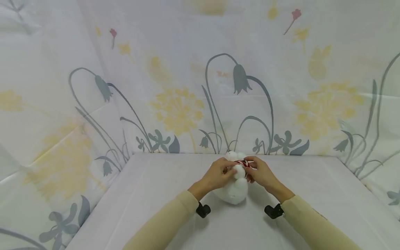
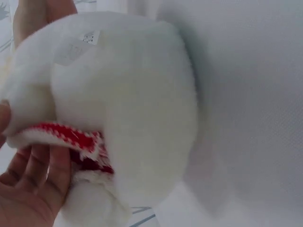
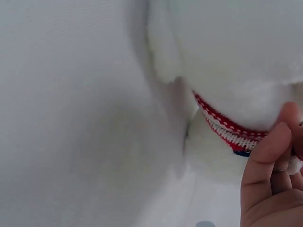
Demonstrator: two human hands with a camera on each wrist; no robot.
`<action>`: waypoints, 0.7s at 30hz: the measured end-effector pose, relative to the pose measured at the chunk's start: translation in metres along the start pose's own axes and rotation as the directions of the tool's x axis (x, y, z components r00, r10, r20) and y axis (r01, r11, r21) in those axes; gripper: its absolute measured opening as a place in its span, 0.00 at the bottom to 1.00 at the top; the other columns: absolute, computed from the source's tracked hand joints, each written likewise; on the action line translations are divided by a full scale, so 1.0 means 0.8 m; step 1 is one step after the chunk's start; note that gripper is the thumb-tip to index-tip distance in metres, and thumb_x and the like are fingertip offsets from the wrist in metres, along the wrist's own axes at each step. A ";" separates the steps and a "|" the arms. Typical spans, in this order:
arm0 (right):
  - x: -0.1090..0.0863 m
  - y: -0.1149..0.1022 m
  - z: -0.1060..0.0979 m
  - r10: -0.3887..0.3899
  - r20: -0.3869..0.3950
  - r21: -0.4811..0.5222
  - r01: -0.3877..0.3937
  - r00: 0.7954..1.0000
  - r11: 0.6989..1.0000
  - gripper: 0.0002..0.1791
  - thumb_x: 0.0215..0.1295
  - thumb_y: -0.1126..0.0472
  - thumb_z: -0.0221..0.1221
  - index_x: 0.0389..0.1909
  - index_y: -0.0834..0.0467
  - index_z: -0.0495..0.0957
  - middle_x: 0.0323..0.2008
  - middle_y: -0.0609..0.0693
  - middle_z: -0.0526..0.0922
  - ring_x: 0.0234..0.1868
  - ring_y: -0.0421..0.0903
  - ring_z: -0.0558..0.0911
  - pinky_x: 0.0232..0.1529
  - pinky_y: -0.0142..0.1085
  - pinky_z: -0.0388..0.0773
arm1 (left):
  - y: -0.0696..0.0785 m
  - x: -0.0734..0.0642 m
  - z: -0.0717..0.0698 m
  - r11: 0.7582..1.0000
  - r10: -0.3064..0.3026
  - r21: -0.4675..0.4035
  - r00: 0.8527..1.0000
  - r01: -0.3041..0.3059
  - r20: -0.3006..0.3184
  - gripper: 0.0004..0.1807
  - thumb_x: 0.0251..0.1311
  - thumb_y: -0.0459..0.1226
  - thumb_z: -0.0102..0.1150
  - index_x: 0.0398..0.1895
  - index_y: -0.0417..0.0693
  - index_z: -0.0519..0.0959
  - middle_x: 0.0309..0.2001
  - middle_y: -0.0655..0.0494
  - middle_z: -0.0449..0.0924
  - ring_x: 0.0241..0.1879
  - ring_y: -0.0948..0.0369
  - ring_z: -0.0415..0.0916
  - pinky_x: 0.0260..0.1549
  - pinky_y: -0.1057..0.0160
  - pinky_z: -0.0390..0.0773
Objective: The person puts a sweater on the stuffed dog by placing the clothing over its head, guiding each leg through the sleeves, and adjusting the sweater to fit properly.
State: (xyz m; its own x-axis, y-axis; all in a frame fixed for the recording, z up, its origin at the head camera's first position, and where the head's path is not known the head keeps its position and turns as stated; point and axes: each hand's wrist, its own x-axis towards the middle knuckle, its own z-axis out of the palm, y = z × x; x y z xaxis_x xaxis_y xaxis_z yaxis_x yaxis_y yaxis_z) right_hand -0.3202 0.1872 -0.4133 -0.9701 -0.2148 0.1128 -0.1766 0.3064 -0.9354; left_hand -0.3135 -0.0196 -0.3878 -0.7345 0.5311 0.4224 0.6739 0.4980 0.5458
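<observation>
Flowery printed sheeting [image 1: 187,41] is hung behind a white-covered counter [image 1: 140,194]. In the head view, a white plush toy [image 1: 231,192] is set on the counter between left hand [image 1: 218,173] and right hand [image 1: 261,173], with a red-and-white knitted band [image 1: 241,162] being handled, so fitting or adjusting seems to be the step tbh. From the left wrist, the band is seen pinched by curled left fingers [image 2: 57,165]. From the right wrist, another stretch is gripped by right fingers [image 3: 272,144]. Even, gentle pulling is probably called for next; whether anything's fastened can't be told
</observation>
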 end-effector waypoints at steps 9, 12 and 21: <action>0.000 -0.033 -0.005 -0.120 0.102 0.105 0.109 0.988 0.988 0.15 0.68 0.68 0.52 0.53 0.68 0.65 0.23 0.53 0.72 0.21 0.43 0.72 0.24 0.35 0.73 | 0.015 0.002 0.006 0.982 -0.053 0.177 0.997 0.063 -0.064 0.09 0.57 0.39 0.65 0.40 0.49 0.83 0.31 0.59 0.73 0.29 0.66 0.69 0.29 0.71 0.70; -0.002 -0.042 -0.006 -0.136 0.134 0.080 0.126 0.982 0.989 0.14 0.68 0.69 0.52 0.52 0.68 0.66 0.24 0.55 0.73 0.22 0.44 0.72 0.24 0.35 0.73 | 0.011 0.001 0.008 0.989 -0.073 0.126 0.995 0.082 -0.072 0.07 0.57 0.38 0.66 0.36 0.48 0.78 0.30 0.60 0.74 0.29 0.66 0.69 0.28 0.72 0.70; -0.002 -0.062 -0.008 -0.268 0.301 -0.113 0.314 0.915 0.943 0.21 0.64 0.68 0.57 0.57 0.58 0.67 0.36 0.56 0.78 0.34 0.49 0.76 0.34 0.36 0.75 | 0.008 -0.005 0.020 0.996 -0.083 0.021 0.987 0.087 -0.140 0.27 0.52 0.43 0.70 0.50 0.51 0.64 0.22 0.62 0.67 0.21 0.68 0.64 0.19 0.72 0.65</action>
State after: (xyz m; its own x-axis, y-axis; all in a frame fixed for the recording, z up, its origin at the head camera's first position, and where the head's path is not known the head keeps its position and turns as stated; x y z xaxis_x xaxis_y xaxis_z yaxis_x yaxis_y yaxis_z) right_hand -0.3113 0.1780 -0.3651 -0.7901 -0.5582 0.2533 -0.4898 0.3265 -0.8084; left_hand -0.3055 -0.0078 -0.3974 -0.7918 0.3865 0.4729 0.6091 0.5564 0.5651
